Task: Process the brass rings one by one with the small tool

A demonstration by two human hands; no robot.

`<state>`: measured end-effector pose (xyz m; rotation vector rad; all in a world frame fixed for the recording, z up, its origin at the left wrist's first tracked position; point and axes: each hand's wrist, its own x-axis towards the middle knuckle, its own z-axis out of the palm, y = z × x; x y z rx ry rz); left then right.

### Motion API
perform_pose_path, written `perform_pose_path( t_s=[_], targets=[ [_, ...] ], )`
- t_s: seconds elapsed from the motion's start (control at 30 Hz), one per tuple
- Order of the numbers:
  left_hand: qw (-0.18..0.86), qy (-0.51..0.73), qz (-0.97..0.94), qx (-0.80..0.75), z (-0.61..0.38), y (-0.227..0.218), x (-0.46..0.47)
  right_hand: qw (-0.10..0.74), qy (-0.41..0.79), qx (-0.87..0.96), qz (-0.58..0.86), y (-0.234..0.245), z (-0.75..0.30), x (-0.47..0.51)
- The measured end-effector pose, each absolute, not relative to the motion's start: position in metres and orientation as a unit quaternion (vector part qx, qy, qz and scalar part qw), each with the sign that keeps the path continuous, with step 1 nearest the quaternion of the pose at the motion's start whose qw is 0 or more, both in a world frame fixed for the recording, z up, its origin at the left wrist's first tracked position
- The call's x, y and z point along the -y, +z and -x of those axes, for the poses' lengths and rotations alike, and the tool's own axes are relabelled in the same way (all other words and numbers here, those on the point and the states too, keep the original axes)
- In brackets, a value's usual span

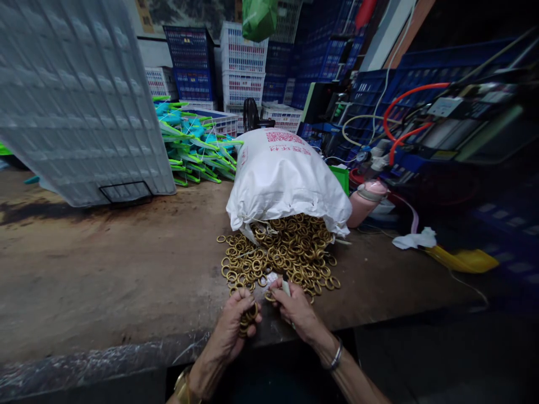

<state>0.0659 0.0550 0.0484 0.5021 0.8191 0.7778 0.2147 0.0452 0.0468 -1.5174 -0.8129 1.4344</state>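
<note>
Head view: the left hand [233, 322] curls closed around several brass rings [249, 318], partly covering them; a ring pile [280, 258] spills from the white sack [286, 177], its depths hidden, onto the surface [126, 269]; the right hand [297, 310] grips a slim pale object [286, 288], hard to identify.

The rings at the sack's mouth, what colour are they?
The rings are dull brassy gold, as the head view shows.

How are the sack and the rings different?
The sack is white with red print; the rings are gold-coloured. The sack is one big, crumpled thing; the rings are many and small. The sack and the spilled rings both lie on the table.
</note>
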Motion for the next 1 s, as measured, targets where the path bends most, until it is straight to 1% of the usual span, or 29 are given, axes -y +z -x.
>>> perform_pose_path(
  t_s=[0.13,0.33,0.6,0.87,1.0],
  targets=[
    [0.786,0.372,-0.282,-0.405,-0.068,0.046,-0.054,0.447,0.612,0.303,0.579,0.051,-0.210,-0.045],
    [0.682,0.380,-0.406,-0.476,-0.075,0.046,-0.052,0.458,0.665,0.248,0.535,0.059,-0.208,-0.045],
    [0.673,0.388,-0.437,-0.454,-0.076,0.044,-0.054,0.454,0.690,0.227,0.517,0.051,-0.205,-0.043],
    [0.661,0.370,-0.459,-0.464,-0.073,0.042,-0.056,0.439,0.624,0.314,0.565,0.053,-0.199,-0.039],
    [0.665,0.346,-0.479,-0.457,-0.073,0.044,-0.055,0.427,0.557,0.375,0.606,0.045,-0.201,-0.040]
  ],
)
